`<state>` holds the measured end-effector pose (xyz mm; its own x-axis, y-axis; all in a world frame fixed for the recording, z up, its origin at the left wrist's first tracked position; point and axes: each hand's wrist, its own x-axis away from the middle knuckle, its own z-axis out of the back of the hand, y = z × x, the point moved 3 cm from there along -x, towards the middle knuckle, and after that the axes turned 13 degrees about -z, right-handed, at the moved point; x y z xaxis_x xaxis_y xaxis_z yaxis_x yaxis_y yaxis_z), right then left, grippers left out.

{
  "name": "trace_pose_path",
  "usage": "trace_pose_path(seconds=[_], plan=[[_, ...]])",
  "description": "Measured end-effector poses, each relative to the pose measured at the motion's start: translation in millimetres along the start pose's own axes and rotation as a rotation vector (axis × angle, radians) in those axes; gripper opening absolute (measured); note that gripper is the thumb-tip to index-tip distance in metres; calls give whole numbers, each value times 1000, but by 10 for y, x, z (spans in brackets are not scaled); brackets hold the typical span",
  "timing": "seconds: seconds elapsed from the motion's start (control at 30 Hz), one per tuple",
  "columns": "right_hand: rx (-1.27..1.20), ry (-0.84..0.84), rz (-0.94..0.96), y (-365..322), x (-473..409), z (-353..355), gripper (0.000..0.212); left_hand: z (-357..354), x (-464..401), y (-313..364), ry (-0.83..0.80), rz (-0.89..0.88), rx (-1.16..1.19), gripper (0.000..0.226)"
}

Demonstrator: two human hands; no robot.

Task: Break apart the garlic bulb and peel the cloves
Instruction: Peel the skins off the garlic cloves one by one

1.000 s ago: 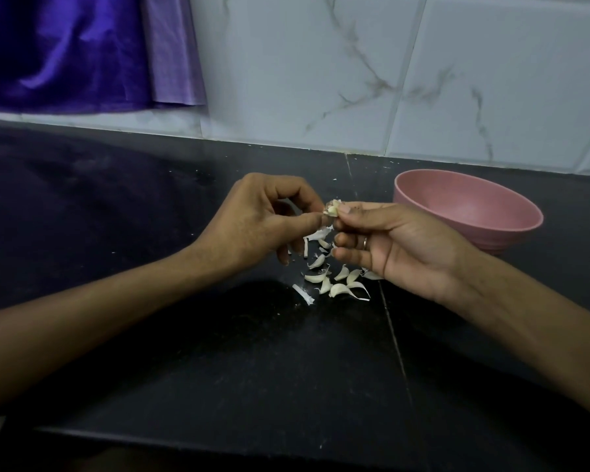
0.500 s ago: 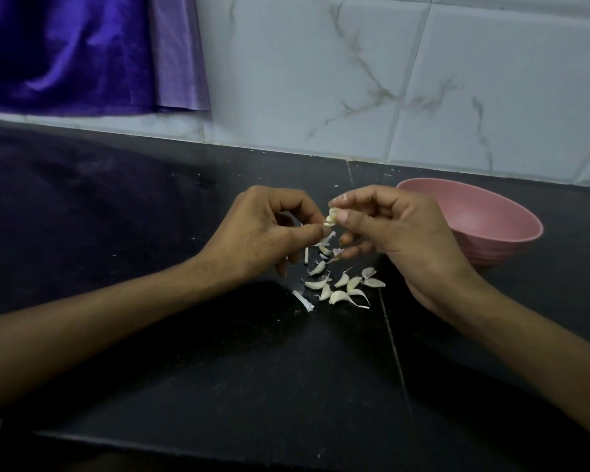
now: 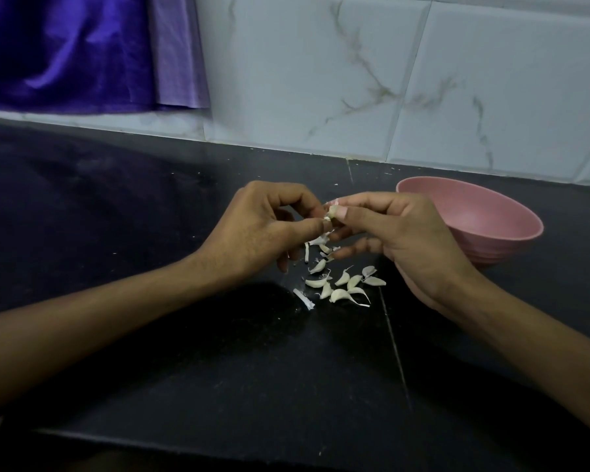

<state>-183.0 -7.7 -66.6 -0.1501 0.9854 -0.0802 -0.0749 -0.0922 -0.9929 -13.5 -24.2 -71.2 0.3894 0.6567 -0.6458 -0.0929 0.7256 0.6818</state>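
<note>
I hold one small garlic clove (image 3: 331,214) between both hands above the dark tabletop (image 3: 184,352). My left hand (image 3: 259,229) pinches its lower end with thumb and forefinger curled tight; my right hand (image 3: 399,233) pinches its upper end the same way, the other fingers loosely bent beneath. The two grips meet on the clove, fingertips almost touching. Directly below my grip lies a scatter of loose cloves (image 3: 341,284) and thin papery skin scraps (image 3: 304,299) on the tabletop. Just beyond my right hand, away from the grip, stands a pink bowl (image 3: 491,240); I cannot see anything inside it.
</note>
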Motion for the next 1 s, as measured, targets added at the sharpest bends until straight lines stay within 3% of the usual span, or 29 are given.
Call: trace_pose_path(seconds=[0.63,0.77,1.0], plan=[[-26,66,-68,34,-29,73,16,35,-29,-11,121,113,38,8],[-23,60,-66,17,-20,69,17,58,-24,-28,108,124,-76,8],[-21,63,-80,26,-19,63,19,-6,13,2,-94,36,-403,18]])
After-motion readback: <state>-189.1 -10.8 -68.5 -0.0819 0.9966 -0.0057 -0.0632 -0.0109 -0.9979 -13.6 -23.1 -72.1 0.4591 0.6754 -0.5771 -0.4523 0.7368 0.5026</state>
